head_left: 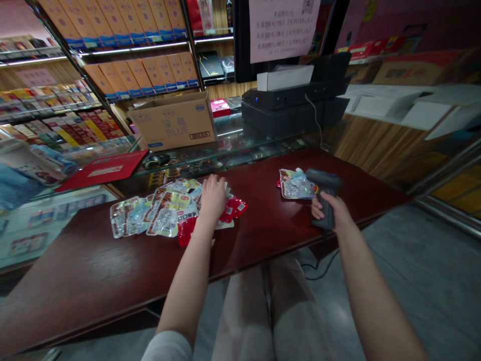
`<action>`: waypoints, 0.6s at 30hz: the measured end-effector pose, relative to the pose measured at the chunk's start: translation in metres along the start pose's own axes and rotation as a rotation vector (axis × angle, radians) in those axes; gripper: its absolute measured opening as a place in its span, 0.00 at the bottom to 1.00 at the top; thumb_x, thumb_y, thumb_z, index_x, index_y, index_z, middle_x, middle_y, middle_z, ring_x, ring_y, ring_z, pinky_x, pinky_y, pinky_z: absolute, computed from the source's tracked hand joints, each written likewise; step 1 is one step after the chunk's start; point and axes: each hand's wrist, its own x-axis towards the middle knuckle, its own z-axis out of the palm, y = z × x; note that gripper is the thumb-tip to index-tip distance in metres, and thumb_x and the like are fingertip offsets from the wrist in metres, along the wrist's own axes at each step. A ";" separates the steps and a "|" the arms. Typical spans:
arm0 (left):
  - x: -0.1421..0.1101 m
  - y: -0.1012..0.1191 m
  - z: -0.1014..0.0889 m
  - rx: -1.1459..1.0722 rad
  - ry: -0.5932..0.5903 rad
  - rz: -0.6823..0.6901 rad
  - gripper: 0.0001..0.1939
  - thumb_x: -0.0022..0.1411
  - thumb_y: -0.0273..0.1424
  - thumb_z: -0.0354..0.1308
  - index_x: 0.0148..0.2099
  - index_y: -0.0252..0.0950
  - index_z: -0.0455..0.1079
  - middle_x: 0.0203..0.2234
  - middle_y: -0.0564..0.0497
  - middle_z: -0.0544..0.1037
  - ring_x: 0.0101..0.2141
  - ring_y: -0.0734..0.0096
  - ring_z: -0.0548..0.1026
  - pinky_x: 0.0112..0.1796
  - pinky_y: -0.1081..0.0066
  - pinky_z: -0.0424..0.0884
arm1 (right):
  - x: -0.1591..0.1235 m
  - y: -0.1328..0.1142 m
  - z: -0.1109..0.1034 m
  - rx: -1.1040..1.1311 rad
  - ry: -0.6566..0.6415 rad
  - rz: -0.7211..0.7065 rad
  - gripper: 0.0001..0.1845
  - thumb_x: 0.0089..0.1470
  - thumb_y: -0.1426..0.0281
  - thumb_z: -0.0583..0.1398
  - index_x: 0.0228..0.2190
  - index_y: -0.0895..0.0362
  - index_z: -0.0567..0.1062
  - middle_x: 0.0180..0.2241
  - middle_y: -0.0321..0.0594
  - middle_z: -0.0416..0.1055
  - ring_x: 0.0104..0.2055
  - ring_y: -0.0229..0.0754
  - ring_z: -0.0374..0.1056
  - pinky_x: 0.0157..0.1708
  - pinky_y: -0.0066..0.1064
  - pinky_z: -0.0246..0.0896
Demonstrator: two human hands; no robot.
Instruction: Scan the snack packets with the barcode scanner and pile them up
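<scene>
L hand (214, 199): palm-down on packet pile (165, 208), left of scanner (325, 195), finger closure unclear | R hand (328, 213): fingers wrapped round scanner grip, wrist angled inward | small packets (296, 184): just beside scanner head

Both arms reaching forward, left hand (215, 196) palm down, right hand (328, 210) closed in a grip

Beyond the left fingers (215, 182), lit shelves (135, 49) and a glass counter (228, 126) are set. Past the right fingers (316, 207), a pinkish wall (398, 17) is partly hidden; below them, grey floor (409, 265) is exposed.
</scene>
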 end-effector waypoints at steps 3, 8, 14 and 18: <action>-0.002 0.010 0.011 0.068 -0.227 0.095 0.24 0.67 0.26 0.46 0.62 0.33 0.66 0.63 0.34 0.66 0.65 0.51 0.61 0.65 0.54 0.51 | -0.003 -0.005 -0.008 0.035 0.014 0.008 0.17 0.48 0.58 0.67 0.34 0.53 0.71 0.17 0.27 0.57 0.13 0.31 0.47 0.13 0.28 0.44; -0.009 0.018 0.015 0.185 -0.361 0.035 0.28 0.68 0.42 0.50 0.64 0.32 0.65 0.66 0.32 0.62 0.67 0.43 0.56 0.64 0.48 0.50 | -0.003 -0.001 -0.011 0.087 0.006 0.045 0.18 0.48 0.58 0.68 0.37 0.53 0.73 0.17 0.27 0.57 0.13 0.31 0.47 0.13 0.28 0.44; -0.012 0.023 0.007 0.301 -0.361 -0.139 0.34 0.67 0.51 0.47 0.64 0.33 0.66 0.64 0.30 0.64 0.65 0.33 0.57 0.60 0.36 0.51 | 0.000 0.005 -0.020 0.092 -0.048 0.044 0.19 0.50 0.58 0.67 0.40 0.54 0.72 0.18 0.27 0.59 0.13 0.32 0.51 0.14 0.28 0.50; -0.013 0.025 0.006 0.313 -0.351 -0.212 0.33 0.67 0.52 0.45 0.65 0.39 0.66 0.65 0.34 0.63 0.63 0.30 0.59 0.58 0.32 0.53 | 0.000 0.005 -0.020 0.106 -0.042 0.035 0.19 0.50 0.58 0.67 0.40 0.54 0.71 0.18 0.26 0.59 0.13 0.31 0.52 0.14 0.27 0.52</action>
